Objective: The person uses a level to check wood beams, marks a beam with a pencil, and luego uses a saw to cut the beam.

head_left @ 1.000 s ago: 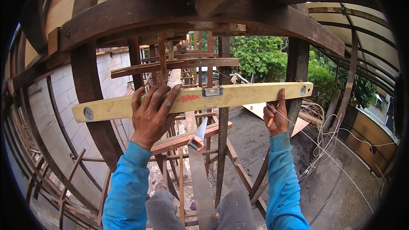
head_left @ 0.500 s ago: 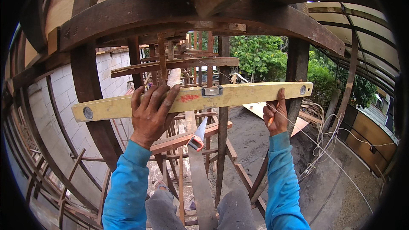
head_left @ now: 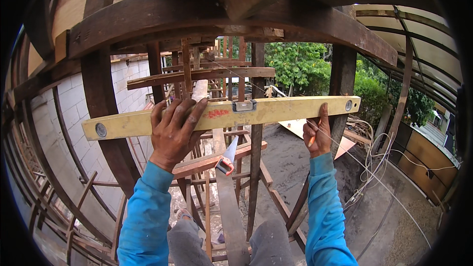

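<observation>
Left hand (head_left: 173,132): raised, palm pressed flat against the face of a long yellow spirit level (head_left: 221,116), fingers spread and laid over its top edge. Not a closed grip; the hand pins the level rather than wrapping it. Blue sleeve (head_left: 145,212) runs down from the wrist toward 6 o'clock.

Right hand (head_left: 318,135): under the level's right end, thumb stretched up against the lower edge of the bar, the other fingers curled in around something orange that looks like a pencil (head_left: 312,140). So closed on the pencil, thumb propping the level. It has a blue sleeve too.

The level sits across mid-frame, nearly horizontal, left end slightly lower. The centre vial housing (head_left: 244,106) lies at 3 o'clock from the left hand, a red mark just beside the fingertips. Round end vials are near each tip. Whether the bar touches the timber behind it cannot be told.

Outward: at 5 o'clock from the left hand, a handsaw with red-and-grey handle (head_left: 225,161) rests on a reddish plank (head_left: 219,158). A dark upright post (head_left: 256,133) passes behind the level at centre. A heavy curved dark beam (head_left: 197,17) spans overhead at 12 o'clock. Pale block wall (head_left: 74,98) at 9 o'clock. Green trees (head_left: 300,66) at 1 o'clock. Loose white cable (head_left: 367,160) trails over bare dirt at 4 o'clock. The person's grey-trousered knees (head_left: 231,241) are at 6 o'clock.
</observation>
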Demonstrator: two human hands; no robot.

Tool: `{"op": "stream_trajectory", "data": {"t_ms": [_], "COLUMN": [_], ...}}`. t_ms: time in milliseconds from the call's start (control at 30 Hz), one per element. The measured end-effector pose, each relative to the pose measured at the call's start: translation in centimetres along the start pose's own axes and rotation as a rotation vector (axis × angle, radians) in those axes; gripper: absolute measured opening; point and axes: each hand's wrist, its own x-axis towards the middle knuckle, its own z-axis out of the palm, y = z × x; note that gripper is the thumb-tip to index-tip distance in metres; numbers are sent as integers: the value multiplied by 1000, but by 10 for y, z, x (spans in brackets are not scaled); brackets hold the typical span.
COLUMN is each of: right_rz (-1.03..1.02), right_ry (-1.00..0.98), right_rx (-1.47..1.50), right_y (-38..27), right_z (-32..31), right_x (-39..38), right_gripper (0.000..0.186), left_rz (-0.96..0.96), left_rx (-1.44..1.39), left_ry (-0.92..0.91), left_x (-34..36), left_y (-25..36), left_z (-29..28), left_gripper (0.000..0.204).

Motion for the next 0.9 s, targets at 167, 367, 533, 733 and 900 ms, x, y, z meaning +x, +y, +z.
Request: {"op": "stream_trajectory", "data": {"t_ms": [167, 367, 533, 733, 900], "right_rz": [6, 10, -10, -9, -10], "right_ry": [5, -3, -7, 2, -14], "right_rx": [4, 23, 19, 63, 2], "right_y": [2, 1, 2, 2, 1], "right_z": [-1, 4, 0, 5, 3], "right_x": [0, -2, -1, -2, -2], "right_gripper": [39, 36, 35, 35, 38], "left_rz": [12, 2, 1, 0, 3], "left_rx": [4, -6, 5, 5, 7], "left_ry": [3, -11, 0, -4, -7], "left_x": [1, 1, 0, -1, -1], "left_y": [-1, 1, 1, 1, 1], "left_z": [0, -3, -1, -1, -1], "left_gripper": [80, 79, 78, 79, 80]}}
